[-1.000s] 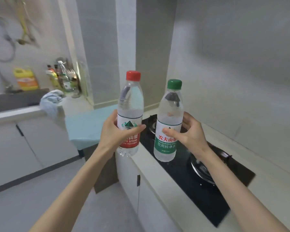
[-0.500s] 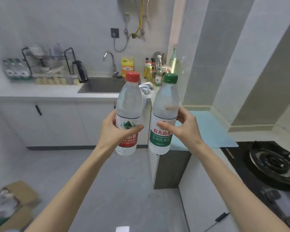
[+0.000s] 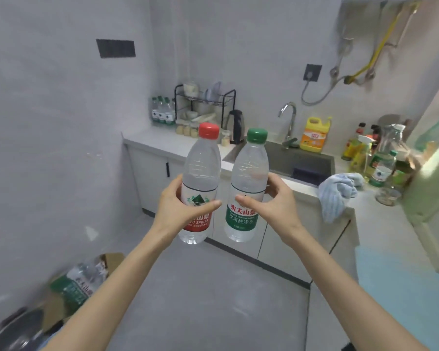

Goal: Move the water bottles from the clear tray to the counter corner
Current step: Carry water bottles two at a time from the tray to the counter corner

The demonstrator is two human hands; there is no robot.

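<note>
Two bottles held side by side: one in left hand [image 3: 179,206], other in right hand [image 3: 273,201]. Behind: counter [image 3: 162,145]; sink [image 3: 299,160] at its right.

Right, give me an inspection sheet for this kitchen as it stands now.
Surface: white counter along the far wall, with a sink.
Job's things: red-capped bottle and green-capped bottle, both upright in the air; green-capped bottles stand in the counter corner.
Clutter: dish rack, kettle, yellow jug, striped cloth.
Grippers: left hand holds the red-capped one, right hand the green-capped.
Cables: yellow hose, grey cord.
Surroundings: cardboard box on the floor.
</note>
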